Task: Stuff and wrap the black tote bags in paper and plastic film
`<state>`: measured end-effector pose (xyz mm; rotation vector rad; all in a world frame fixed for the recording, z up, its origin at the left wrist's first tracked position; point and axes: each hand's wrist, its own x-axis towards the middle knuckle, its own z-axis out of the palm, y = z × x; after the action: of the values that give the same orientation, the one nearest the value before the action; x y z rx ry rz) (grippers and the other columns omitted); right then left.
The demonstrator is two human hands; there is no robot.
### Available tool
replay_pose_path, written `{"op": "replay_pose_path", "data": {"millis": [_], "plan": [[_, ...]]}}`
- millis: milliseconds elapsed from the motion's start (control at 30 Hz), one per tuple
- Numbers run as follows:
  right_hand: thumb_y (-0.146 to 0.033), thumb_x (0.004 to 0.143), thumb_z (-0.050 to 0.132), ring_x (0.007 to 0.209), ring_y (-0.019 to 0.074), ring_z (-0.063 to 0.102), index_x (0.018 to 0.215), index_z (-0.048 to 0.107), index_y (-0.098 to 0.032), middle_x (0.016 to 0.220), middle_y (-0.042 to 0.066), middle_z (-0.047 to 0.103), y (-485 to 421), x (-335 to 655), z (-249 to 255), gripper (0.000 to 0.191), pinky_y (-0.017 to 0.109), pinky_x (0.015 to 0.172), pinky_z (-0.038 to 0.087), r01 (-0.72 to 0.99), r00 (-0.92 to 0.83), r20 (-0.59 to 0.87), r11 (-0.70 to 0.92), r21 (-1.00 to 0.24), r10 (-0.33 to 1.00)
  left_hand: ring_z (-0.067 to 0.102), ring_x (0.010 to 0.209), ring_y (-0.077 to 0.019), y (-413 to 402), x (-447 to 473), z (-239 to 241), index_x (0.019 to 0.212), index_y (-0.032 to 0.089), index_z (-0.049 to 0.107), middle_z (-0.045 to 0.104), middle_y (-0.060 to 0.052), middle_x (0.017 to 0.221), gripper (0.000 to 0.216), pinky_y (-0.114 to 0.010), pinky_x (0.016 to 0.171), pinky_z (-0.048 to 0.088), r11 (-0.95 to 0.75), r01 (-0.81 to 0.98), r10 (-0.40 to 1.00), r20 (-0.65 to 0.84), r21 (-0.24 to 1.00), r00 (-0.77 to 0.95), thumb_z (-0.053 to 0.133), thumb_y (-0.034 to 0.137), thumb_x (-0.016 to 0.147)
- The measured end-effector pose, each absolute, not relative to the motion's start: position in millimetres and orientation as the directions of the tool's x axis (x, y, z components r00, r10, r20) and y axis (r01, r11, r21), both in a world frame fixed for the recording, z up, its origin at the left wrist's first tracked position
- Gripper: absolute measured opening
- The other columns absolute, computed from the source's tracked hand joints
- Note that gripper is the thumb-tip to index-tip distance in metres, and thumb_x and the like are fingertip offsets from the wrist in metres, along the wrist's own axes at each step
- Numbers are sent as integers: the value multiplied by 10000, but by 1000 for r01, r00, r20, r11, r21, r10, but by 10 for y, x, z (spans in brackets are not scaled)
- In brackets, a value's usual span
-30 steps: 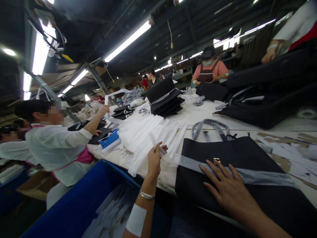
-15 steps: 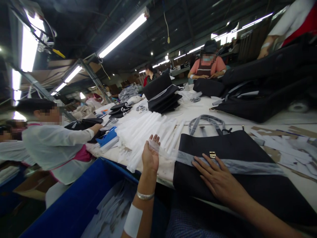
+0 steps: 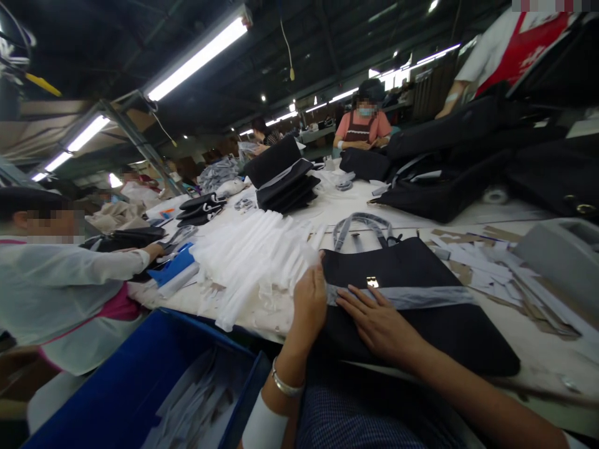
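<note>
A black handbag [image 3: 421, 268] lies flat on the table in front of me, its wrapped handles [image 3: 362, 227] pointing away and a gold clasp [image 3: 372, 282] on its upper face. A see-through plastic strip [image 3: 421, 297] runs across the bag below the clasp. My right hand [image 3: 379, 321] rests flat on the strip and bag, fingers stretched out. At the bag's left edge, my left hand [image 3: 310, 299] is closed, its fingers together around the strip's end. Its grip is partly hidden by the back of the hand.
White plastic strips [image 3: 253, 249] are heaped left of the bag. A blue bin [image 3: 154, 355] with scraps stands below the table edge. Black bags [image 3: 287, 187] are stacked farther back. Paper and card scraps [image 3: 496, 262] lie right. A co-worker [image 3: 70, 280] works at left.
My left hand has come right to the bag's left edge, drawing in the strip's loose end, and its fingers have closed. My right hand stays flat on the bag. The view has shifted right.
</note>
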<state>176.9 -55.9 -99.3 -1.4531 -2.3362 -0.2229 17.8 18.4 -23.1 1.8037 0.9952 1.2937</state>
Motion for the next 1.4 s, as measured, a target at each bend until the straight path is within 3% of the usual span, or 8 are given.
{"op": "replay_pose_path", "data": {"millis": [167,333,600,800,900,1000,1233,1400], "plan": [[-136,887,407,1426,233,311,1492,352,-196,1549,56,356,-412,1673,-862,610,479,1162,279,842,-458,299,516,-155,837,560,1263,-215,324,-144,-152,1326,202,568,628,-96,1319,463,-393,1145,362,-321,-110,945,326,941,28,414,475,985],[-369,992,406,1438,254,281,1491,355,-176,1554,77,344,-240,1539,-803,537,476,1171,273,814,-501,264,552,-182,824,561,1263,-211,296,-245,-188,1315,193,572,621,-105,1329,462,-376,1137,368,-301,-163,952,305,939,1,429,478,981],[-334,992,397,1456,259,228,1507,315,-225,1571,44,315,-163,1528,-818,533,538,1178,200,745,-587,264,638,-195,765,562,1262,-204,421,-245,-92,1320,138,544,602,-142,1345,434,-389,1143,358,-219,-378,975,193,900,-106,396,385,996],[-325,968,454,1401,287,342,1445,435,-213,1488,101,452,-157,1528,-920,490,549,1169,214,710,-576,368,670,-218,730,512,1313,-225,243,191,-272,1311,187,589,596,-89,1363,453,-403,1171,328,-335,-32,923,335,942,190,381,437,996],[-258,958,455,1294,306,477,1334,566,-161,1309,154,611,-158,1525,-1033,404,547,1137,287,674,-578,465,714,-192,671,533,1290,-260,192,394,-459,1283,210,623,626,-79,1324,424,-443,1150,360,-417,264,858,281,870,430,394,410,988],[-226,953,445,1249,324,514,1266,609,-96,1239,197,640,-154,1523,-1091,377,539,1099,351,653,-580,512,737,-173,634,547,1273,-265,220,436,-559,1311,214,599,629,-78,1319,426,-464,1143,365,-447,337,823,235,829,517,382,390,988],[-278,973,474,1311,269,450,1275,597,-174,1302,136,604,-113,1510,-966,342,538,1157,282,621,-566,456,719,-311,687,463,1354,-226,235,253,-540,1307,194,596,582,-72,1382,437,-413,1204,265,-232,-89,828,245,969,504,399,421,989],[-176,915,526,1321,230,446,1192,651,-198,1351,105,576,-74,1534,-841,304,531,1181,227,561,-542,361,647,-517,759,439,1374,-218,313,214,-652,1336,184,552,560,-94,1404,445,-415,1211,242,0,-560,909,233,828,344,411,402,975]]}}
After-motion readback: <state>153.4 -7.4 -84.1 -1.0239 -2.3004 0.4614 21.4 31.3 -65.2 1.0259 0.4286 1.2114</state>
